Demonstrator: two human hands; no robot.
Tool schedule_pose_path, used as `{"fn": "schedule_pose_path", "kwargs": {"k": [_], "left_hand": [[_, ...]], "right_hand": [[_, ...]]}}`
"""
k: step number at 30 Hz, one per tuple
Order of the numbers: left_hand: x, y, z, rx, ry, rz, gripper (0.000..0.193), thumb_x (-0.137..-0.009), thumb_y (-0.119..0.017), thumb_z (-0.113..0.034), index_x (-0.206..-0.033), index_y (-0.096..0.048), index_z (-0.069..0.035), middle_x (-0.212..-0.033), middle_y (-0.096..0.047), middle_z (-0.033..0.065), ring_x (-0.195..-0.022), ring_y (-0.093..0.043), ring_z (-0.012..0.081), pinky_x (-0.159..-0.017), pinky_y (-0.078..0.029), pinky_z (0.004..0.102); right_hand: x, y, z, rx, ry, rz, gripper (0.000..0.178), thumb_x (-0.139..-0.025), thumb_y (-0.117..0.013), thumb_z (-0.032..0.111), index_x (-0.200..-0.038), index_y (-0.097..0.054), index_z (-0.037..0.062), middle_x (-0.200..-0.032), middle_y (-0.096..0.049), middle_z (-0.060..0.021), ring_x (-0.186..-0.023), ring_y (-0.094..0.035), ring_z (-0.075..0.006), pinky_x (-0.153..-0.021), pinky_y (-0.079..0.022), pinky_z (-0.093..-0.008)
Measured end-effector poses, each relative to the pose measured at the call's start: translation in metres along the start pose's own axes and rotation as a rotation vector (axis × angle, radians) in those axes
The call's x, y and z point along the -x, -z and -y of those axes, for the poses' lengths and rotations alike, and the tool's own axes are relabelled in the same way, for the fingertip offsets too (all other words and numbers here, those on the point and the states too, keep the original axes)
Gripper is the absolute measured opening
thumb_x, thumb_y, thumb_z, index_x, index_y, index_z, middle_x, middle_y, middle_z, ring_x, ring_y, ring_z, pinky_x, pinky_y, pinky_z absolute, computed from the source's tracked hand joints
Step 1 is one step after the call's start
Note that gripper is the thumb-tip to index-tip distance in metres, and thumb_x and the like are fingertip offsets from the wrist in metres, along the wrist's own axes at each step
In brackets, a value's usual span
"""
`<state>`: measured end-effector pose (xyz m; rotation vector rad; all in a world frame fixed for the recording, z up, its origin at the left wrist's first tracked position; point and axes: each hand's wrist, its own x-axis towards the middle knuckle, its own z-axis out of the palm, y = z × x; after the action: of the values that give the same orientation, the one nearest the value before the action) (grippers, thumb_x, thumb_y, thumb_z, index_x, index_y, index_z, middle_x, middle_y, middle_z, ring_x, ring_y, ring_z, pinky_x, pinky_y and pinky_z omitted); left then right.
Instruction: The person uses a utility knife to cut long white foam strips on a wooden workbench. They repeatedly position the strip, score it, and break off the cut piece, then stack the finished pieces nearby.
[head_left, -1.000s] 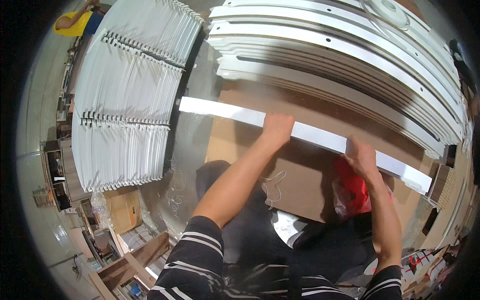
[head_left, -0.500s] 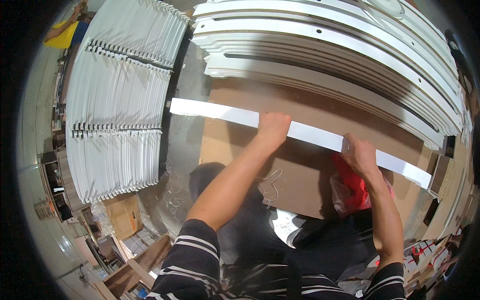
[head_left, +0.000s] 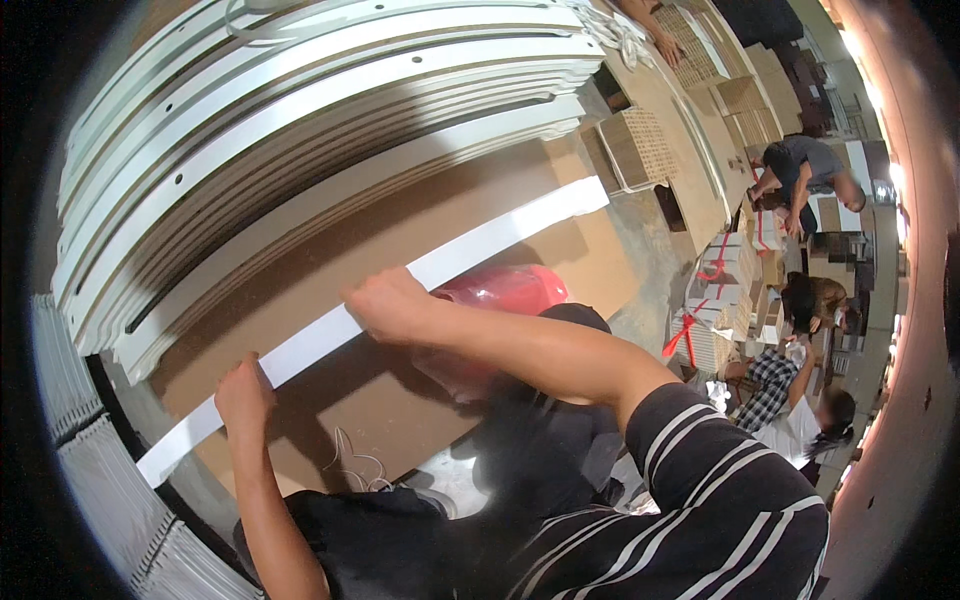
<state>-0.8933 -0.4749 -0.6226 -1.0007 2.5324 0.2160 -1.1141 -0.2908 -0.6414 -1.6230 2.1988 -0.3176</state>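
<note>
A long, narrow white board [head_left: 300, 355] lies slantwise across my front, over a brown cardboard sheet. My left hand [head_left: 244, 392] is wrapped round it toward its near left end. Farther along to the right, my right hand [head_left: 390, 305] grips the same board near its middle. Both hands are closed, and their fingertips are hidden behind the board. Under my right forearm sits a clear plastic bag with something red in it [head_left: 510, 290]. Beyond the board rises a stack of long white panels [head_left: 330, 165], some with round holes along their faces.
The cardboard sheet [head_left: 400, 440] carries a loose white string [head_left: 352, 462]. At the left edge stand rows of stacked white strips [head_left: 115, 490]. A cardboard block [head_left: 632, 150] sits past the board's right end. Several people work at the right, beside bundles tied with red ribbon [head_left: 715, 290].
My view has swung to the right, so the co-workers and bundles now show. The board slants the other way in the picture. Both hands keep hold of it.
</note>
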Motion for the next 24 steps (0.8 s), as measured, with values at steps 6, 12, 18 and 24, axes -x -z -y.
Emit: {"fn": "schedule_pose_path", "kwargs": {"k": [6,12,18,24], "left_hand": [[-0.008,-0.009,0.003,0.000,0.005,0.049,0.019,-0.084,-0.062,-0.002,-0.101,-0.068,-0.005,-0.095,-0.072,0.0205,-0.094,-0.071,0.0421,-0.083,-0.057,0.0508],[0.006,0.010,-0.006,-0.011,-0.038,0.063,0.057,-0.073,-0.076,0.001,-0.127,-0.063,-0.012,-0.125,-0.068,0.0172,-0.117,-0.064,0.0386,-0.096,-0.055,0.0472],[0.012,0.026,-0.011,0.180,-0.105,0.002,0.063,-0.075,-0.069,0.005,-0.136,-0.060,-0.012,-0.131,-0.065,0.0158,-0.120,-0.061,0.0371,-0.103,-0.049,0.0477],[0.016,0.023,-0.012,0.283,-0.130,-0.061,0.051,-0.081,-0.069,0.000,-0.131,-0.063,-0.010,-0.120,-0.068,0.0170,-0.110,-0.065,0.0376,-0.094,-0.050,0.0486]], "right_hand": [[0.001,0.008,0.002,0.002,0.021,0.007,0.020,-0.074,-0.077,0.015,-0.089,-0.068,0.0048,-0.079,-0.073,-0.0177,-0.077,-0.073,-0.0390,-0.065,-0.058,-0.0482],[-0.015,0.019,-0.011,-0.269,0.001,-0.172,0.053,-0.086,-0.075,0.046,-0.119,-0.066,0.0068,-0.110,-0.072,-0.0198,-0.101,-0.068,-0.0405,-0.087,-0.055,-0.0511],[-0.079,0.021,-0.077,0.188,-0.214,-0.232,0.056,-0.081,-0.081,0.032,-0.129,-0.062,0.0102,-0.120,-0.065,-0.0131,-0.118,-0.059,-0.0345,-0.102,-0.046,-0.0532],[-0.097,0.007,-0.109,0.419,-0.156,-0.262,0.034,-0.085,-0.068,0.017,-0.119,-0.063,0.0130,-0.116,-0.062,-0.0107,-0.112,-0.060,-0.0308,-0.093,-0.045,-0.0522]]}}
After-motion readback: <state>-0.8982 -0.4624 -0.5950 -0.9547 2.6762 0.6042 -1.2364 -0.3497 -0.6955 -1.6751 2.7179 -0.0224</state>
